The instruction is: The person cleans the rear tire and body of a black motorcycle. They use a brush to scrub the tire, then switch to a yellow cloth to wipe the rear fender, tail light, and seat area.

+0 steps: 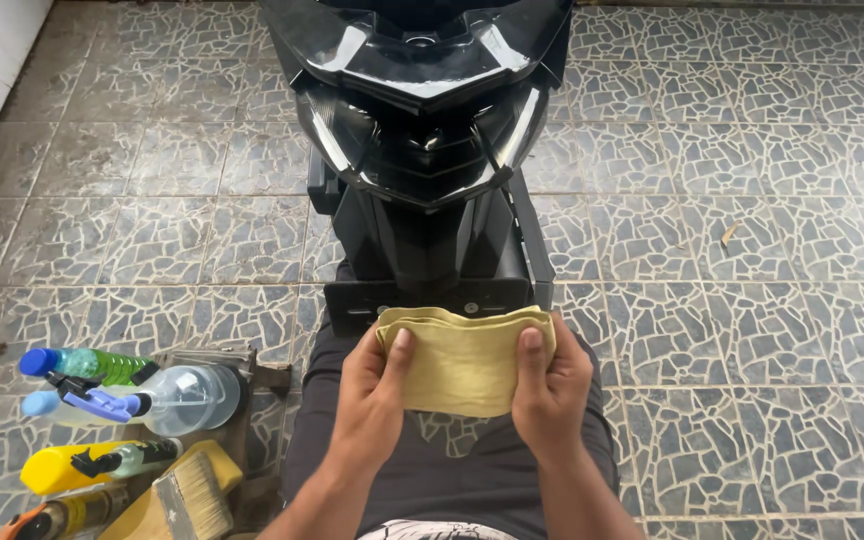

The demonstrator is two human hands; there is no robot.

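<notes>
A: Start close in. What are the hands doing?

B: The left hand [372, 390] and the right hand [549, 385] are both closed on 1 folded yellow cloth [464, 362], thumbs on top, fingers curled underneath. The cloth sits between them, over the person's lap.

A: How does it lie?

B: Its long axis runs left to right, from 1 hand to the other. The folded edges are stacked along the far side, pointing away from the body. Both hands are equally near; neither has the better hold.

A: And past the cloth?

B: Straight ahead, just beyond the far edge, is the black plate bracket [432, 297] at the scooter's tail, then the glossy tail light [422, 140] above it. So the scooter lies directly forward of the grip.

A: Anything off to the side?

B: To the person's left, on the tiled floor [752, 250]: a clear spray bottle [177, 398], a green bottle [92, 364], a yellow bottle [77, 465] and a paintbrush [195, 500].
</notes>
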